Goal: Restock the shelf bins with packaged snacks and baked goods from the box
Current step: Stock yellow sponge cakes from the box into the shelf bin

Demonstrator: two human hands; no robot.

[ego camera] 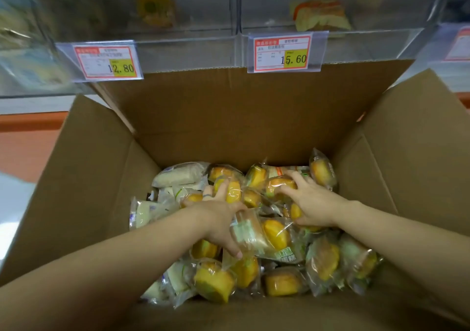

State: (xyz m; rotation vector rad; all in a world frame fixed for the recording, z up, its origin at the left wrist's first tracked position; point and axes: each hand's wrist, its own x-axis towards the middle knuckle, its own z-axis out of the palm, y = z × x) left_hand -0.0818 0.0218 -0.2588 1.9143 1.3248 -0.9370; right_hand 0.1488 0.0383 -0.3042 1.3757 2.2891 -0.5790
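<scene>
snack packs (276, 231) between tall box (229, 117) walls

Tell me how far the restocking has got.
Done: little that shows. The clear bins above show only a packet or so each, blurred. In hand: the left hand and right hand both grip wrapped yellow cakes inside the cardboard box. Left: nearly everything. Cakes and pale packets cover the box bottom, none lifted out yet.
</scene>
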